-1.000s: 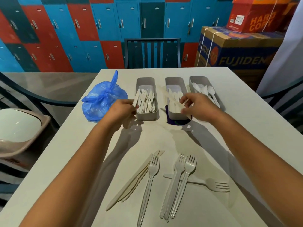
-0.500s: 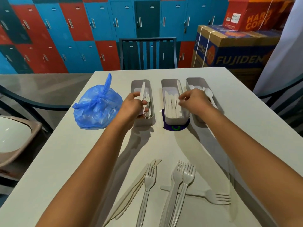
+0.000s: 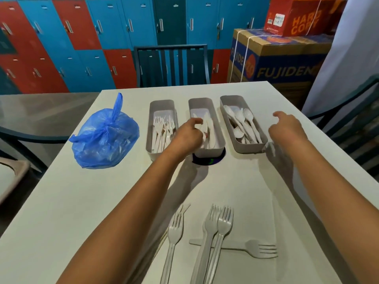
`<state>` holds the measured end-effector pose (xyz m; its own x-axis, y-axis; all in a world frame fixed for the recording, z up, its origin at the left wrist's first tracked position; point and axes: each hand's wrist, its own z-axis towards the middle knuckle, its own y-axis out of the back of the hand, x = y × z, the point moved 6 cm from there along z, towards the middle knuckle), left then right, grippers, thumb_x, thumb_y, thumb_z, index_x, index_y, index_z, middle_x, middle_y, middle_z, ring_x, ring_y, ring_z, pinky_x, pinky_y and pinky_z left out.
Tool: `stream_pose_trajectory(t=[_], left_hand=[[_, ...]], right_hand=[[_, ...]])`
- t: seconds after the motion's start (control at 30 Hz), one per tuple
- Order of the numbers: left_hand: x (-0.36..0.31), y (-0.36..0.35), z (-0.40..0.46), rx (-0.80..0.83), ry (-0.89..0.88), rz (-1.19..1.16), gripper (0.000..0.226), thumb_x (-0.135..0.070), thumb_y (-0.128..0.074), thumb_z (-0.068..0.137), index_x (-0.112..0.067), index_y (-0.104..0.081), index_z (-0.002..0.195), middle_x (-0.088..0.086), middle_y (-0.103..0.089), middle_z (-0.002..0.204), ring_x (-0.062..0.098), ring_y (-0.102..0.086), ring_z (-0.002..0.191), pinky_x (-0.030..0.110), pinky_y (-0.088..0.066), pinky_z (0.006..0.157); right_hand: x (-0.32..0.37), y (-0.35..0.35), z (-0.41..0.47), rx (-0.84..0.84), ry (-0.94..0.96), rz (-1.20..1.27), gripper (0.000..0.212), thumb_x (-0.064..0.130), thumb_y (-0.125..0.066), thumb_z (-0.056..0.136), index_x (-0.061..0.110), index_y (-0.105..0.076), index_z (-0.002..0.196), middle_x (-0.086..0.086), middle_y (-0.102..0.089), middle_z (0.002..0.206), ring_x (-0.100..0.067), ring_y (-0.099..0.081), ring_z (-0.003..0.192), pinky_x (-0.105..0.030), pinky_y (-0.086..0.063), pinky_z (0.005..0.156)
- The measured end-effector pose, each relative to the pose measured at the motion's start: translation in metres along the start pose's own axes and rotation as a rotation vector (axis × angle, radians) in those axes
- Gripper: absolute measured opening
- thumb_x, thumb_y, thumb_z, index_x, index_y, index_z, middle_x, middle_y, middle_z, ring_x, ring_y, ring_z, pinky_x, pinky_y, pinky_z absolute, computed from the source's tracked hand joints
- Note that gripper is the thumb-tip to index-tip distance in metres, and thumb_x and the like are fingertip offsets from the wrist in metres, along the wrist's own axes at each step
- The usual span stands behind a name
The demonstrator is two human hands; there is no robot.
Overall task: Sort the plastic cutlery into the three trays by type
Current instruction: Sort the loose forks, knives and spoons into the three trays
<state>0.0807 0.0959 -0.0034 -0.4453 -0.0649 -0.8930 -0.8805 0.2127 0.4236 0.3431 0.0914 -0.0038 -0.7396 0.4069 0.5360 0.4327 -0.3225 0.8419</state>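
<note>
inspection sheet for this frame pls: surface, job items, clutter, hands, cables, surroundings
Surface: white table, mostly bare.
Job's things: three grey trays in a row at the far side. Left tray holds forks, middle tray knives, right tray spoons. Loose forks lie at the near edge, one crosswise; loose knives are mostly hidden by the left forearm.
Clutter: knotted blue plastic bag left of the trays.
Hands: left hand over the middle tray, fingers among the knives; grip unclear. Right hand beside the right tray, open, empty.
Cables: nothing seen.
Surroundings: red and blue lockers, dark chair, strapped cardboard boxes.
</note>
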Motion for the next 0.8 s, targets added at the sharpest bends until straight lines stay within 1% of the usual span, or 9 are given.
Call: stream_pose_trajectory(t=[0.07, 0.1, 0.17, 0.27, 0.33, 0.43, 0.57, 0.73, 0.8], left_hand=[[-0.014, -0.019, 0.003, 0.066, -0.042, 0.092, 0.053, 0.003, -0.032, 0.089, -0.016, -0.046, 0.136, 0.013, -0.056, 0.129, 0.028, -0.061, 0.098, 0.033, -0.05, 0.076], [-0.02, -0.028, 0.005, 0.084, -0.063, 0.142, 0.051, 0.001, -0.033, 0.091, -0.015, -0.045, 0.138, 0.012, -0.051, 0.137, 0.029, -0.055, 0.116, 0.035, -0.048, 0.092], [-0.034, -0.045, 0.009, 0.104, -0.106, 0.221, 0.048, -0.002, -0.036, 0.093, -0.013, -0.043, 0.14, 0.01, -0.045, 0.143, 0.026, -0.049, 0.126, 0.034, -0.041, 0.104], [-0.047, -0.064, 0.021, 0.113, -0.135, 0.315, 0.047, -0.001, -0.038, 0.091, -0.012, -0.048, 0.136, 0.01, -0.049, 0.14, 0.025, -0.051, 0.123, 0.032, -0.044, 0.099], [-0.054, -0.075, 0.029, 0.12, -0.141, 0.364, 0.047, 0.0, -0.042, 0.09, -0.01, -0.049, 0.135, 0.012, -0.051, 0.138, 0.027, -0.05, 0.124, 0.032, -0.044, 0.099], [-0.059, -0.088, 0.041, 0.113, -0.136, 0.431, 0.047, -0.002, -0.044, 0.092, -0.009, -0.045, 0.138, 0.013, -0.05, 0.139, 0.028, -0.05, 0.123, 0.031, -0.044, 0.096], [-0.068, -0.099, 0.05, 0.092, -0.142, 0.459, 0.042, -0.004, -0.04, 0.093, -0.005, -0.048, 0.134, 0.014, -0.054, 0.133, 0.028, -0.053, 0.119, 0.025, -0.047, 0.078], [-0.064, -0.099, 0.056, 0.033, -0.116, 0.522, 0.039, -0.011, -0.046, 0.09, -0.009, -0.056, 0.127, 0.011, -0.058, 0.129, 0.028, -0.056, 0.114, 0.029, -0.042, 0.077], [-0.061, -0.096, 0.056, 0.032, -0.126, 0.534, 0.044, -0.008, -0.047, 0.087, -0.012, -0.055, 0.13, 0.01, -0.056, 0.132, 0.027, -0.055, 0.117, 0.03, -0.045, 0.085]], right_hand=[[-0.022, -0.006, 0.005, 0.006, -0.064, -0.12, 0.052, 0.019, -0.044, 0.096, 0.019, -0.03, 0.146, -0.016, -0.038, 0.142, -0.038, -0.041, 0.123, -0.046, -0.04, 0.098], [-0.032, -0.012, 0.006, 0.033, -0.091, -0.164, 0.052, 0.026, -0.042, 0.098, 0.02, -0.027, 0.147, -0.015, -0.034, 0.145, -0.038, -0.037, 0.127, -0.048, -0.036, 0.101], [-0.051, -0.027, 0.008, 0.15, -0.125, -0.28, 0.055, 0.041, -0.033, 0.099, 0.024, -0.017, 0.149, -0.01, -0.022, 0.153, -0.038, -0.024, 0.137, -0.054, -0.025, 0.108], [-0.068, -0.048, 0.007, 0.328, -0.135, -0.437, 0.06, 0.053, -0.016, 0.099, 0.029, 0.001, 0.151, -0.004, 0.004, 0.16, -0.035, 0.003, 0.146, -0.059, -0.004, 0.113], [-0.072, -0.053, 0.008, 0.354, -0.129, -0.468, 0.061, 0.054, -0.011, 0.098, 0.03, 0.008, 0.151, -0.003, 0.013, 0.159, -0.034, 0.011, 0.145, -0.059, 0.002, 0.112], [-0.073, -0.056, 0.007, 0.356, -0.117, -0.469, 0.061, 0.055, -0.008, 0.098, 0.03, 0.011, 0.15, -0.003, 0.016, 0.159, -0.033, 0.014, 0.145, -0.059, 0.004, 0.112], [-0.074, -0.058, 0.008, 0.327, -0.111, -0.488, 0.061, 0.054, -0.008, 0.097, 0.03, 0.011, 0.15, -0.004, 0.015, 0.159, -0.034, 0.013, 0.145, -0.06, 0.004, 0.112], [-0.076, -0.06, 0.01, 0.298, -0.098, -0.477, 0.061, 0.054, -0.009, 0.098, 0.029, 0.01, 0.15, -0.005, 0.014, 0.159, -0.035, 0.013, 0.145, -0.06, 0.003, 0.112], [-0.077, -0.06, 0.01, 0.29, -0.094, -0.482, 0.062, 0.054, -0.009, 0.098, 0.029, 0.01, 0.15, -0.005, 0.014, 0.159, -0.035, 0.013, 0.145, -0.06, 0.003, 0.112]])
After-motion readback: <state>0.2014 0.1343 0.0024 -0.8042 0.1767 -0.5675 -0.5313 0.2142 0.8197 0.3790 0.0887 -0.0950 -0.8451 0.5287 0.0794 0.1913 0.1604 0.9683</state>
